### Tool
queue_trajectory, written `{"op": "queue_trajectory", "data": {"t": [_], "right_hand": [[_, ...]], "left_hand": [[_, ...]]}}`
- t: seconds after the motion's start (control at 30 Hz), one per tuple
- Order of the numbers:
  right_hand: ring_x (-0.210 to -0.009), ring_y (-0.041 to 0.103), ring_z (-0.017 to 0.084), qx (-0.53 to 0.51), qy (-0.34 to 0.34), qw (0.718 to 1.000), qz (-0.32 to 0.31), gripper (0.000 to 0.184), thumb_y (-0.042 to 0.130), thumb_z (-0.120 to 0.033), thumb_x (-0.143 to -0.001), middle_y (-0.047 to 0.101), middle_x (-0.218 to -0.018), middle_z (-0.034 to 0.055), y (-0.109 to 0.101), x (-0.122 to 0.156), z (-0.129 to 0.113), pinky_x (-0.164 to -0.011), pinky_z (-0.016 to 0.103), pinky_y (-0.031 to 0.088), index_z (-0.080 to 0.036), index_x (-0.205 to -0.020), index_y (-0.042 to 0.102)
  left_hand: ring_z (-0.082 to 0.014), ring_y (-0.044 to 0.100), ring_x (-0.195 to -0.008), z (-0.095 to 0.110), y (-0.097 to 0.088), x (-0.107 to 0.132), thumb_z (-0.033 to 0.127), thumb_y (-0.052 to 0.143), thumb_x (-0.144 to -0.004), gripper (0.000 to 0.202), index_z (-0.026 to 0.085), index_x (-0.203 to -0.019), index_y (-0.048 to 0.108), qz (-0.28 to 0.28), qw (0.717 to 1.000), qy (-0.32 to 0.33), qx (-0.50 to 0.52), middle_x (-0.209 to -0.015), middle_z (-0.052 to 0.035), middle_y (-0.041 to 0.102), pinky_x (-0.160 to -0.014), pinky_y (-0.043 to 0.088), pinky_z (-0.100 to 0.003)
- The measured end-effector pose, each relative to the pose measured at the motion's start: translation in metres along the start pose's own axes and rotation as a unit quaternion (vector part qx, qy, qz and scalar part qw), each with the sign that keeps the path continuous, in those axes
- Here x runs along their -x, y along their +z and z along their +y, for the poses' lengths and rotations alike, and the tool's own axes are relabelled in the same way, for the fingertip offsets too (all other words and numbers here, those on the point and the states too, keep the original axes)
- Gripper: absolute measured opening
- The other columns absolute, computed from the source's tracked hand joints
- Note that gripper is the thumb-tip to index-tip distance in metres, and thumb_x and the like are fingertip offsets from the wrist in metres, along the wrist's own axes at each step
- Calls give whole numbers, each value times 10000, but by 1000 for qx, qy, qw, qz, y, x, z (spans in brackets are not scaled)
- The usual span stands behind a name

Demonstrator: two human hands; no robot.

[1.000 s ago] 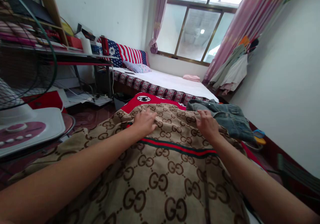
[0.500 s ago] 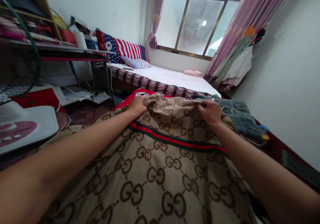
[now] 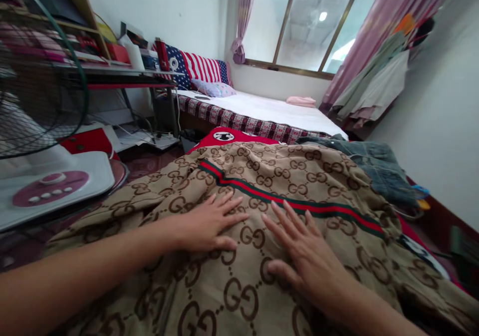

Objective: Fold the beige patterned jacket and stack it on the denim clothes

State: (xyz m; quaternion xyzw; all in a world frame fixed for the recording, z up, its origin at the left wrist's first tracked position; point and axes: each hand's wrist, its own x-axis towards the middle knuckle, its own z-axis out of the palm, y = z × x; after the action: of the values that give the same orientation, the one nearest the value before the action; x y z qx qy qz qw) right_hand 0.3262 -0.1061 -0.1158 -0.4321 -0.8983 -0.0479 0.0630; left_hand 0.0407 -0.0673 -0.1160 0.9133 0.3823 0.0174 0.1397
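Note:
A tan garment (image 3: 299,176) printed with brown interlocked letters and crossed by a red and green stripe (image 3: 292,203) lies spread in front of me. My left hand (image 3: 209,223) lies flat on it with fingers spread, open. Beside it my right hand (image 3: 303,253) also rests palm down on the cloth, fingers stretched out and holding nothing. The two hands are a short gap apart, just below the stripe.
Denim clothing (image 3: 374,164) lies at the garment's right edge and a red cloth (image 3: 232,136) shows beyond it. A bed (image 3: 269,114) stands under the window. A fan base (image 3: 52,186) and a cluttered shelf (image 3: 93,61) are on the left. Clothes (image 3: 377,86) hang at right.
Both hands let go of the garment's far edge and drew back toward me. They now lie flat and open on the cloth below the stripe.

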Motion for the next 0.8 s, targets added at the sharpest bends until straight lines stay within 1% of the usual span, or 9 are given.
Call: {"op": "queue_trajectory", "data": {"t": [0.1,0.17,0.23,0.33,0.4,0.47,0.6,0.7,0.8], "right_hand": [[-1444,274,309,-8,-21,1000,-6,686,455,-551,-925,254,-1587,53,28,44,0,-1102,588,311,-352,-1532,205],[-1413,344,298,-16,0,1000,-10,640,476,-506,-924,313,-1565,66,33,47,6,-1094,536,350,-318,-1511,305],[-1326,469,293,-25,25,999,-13,513,499,-447,-918,467,-1476,86,27,36,5,-1067,489,396,-274,-1400,508],[-1069,632,259,-50,44,998,9,283,472,-350,-931,679,-1181,88,16,13,-12,-927,418,491,-237,-1068,692],[-929,637,246,-55,56,994,70,202,473,-310,-922,685,-1015,82,19,2,-26,-800,385,516,-224,-922,655],[-874,605,243,-52,72,984,152,107,497,-273,-900,639,-940,78,29,-3,-35,-743,371,507,-216,-870,583],[-873,568,234,-69,67,970,222,33,507,-225,-893,582,-928,65,46,-3,-39,-756,368,494,-222,-860,505],[-892,569,238,-86,66,968,225,30,516,-209,-891,578,-943,62,46,-1,-37,-772,373,498,-223,-870,500],[-963,580,238,-114,61,966,225,41,514,-179,-892,588,-1030,73,45,-1,-36,-817,373,510,-220,-889,510]], "left_hand": [[-336,147,-1474,18,5,55,493,588,-871,702,354,-1501,311,-26,998,-4,53,-1613,-58,132,-1171,167,-558],[-281,399,-1383,15,-5,81,420,596,-870,512,329,-1371,540,-17,994,-27,106,-1530,-43,388,-1139,325,-412],[-226,600,-1183,-3,-19,101,390,529,-900,322,287,-1149,704,67,985,-102,122,-1306,-30,634,-1017,454,-311],[-278,583,-1174,-44,-30,128,405,580,-831,454,229,-1246,633,247,925,-287,-10,-1271,-78,640,-1005,451,-369],[-346,548,-1200,-69,-29,143,435,711,-697,753,158,-1369,518,244,881,-398,-73,-1329,-147,587,-995,445,-420],[-319,620,-1080,-83,-27,154,416,738,-674,681,129,-1274,594,185,874,-446,-57,-1188,-129,674,-906,490,-369],[-245,670,-855,-84,-55,146,209,634,-762,218,139,-946,728,189,875,-442,-61,-846,-45,740,-780,505,-328],[-322,612,-1050,-71,-120,111,141,532,-829,311,91,-1087,698,299,830,-451,-135,-1066,-137,707,-886,451,-460],[-216,504,-1223,-38,-186,56,231,426,-924,398,144,-1271,602,404,806,-394,-178,-1258,-64,633,-1006,367,-357]]}}
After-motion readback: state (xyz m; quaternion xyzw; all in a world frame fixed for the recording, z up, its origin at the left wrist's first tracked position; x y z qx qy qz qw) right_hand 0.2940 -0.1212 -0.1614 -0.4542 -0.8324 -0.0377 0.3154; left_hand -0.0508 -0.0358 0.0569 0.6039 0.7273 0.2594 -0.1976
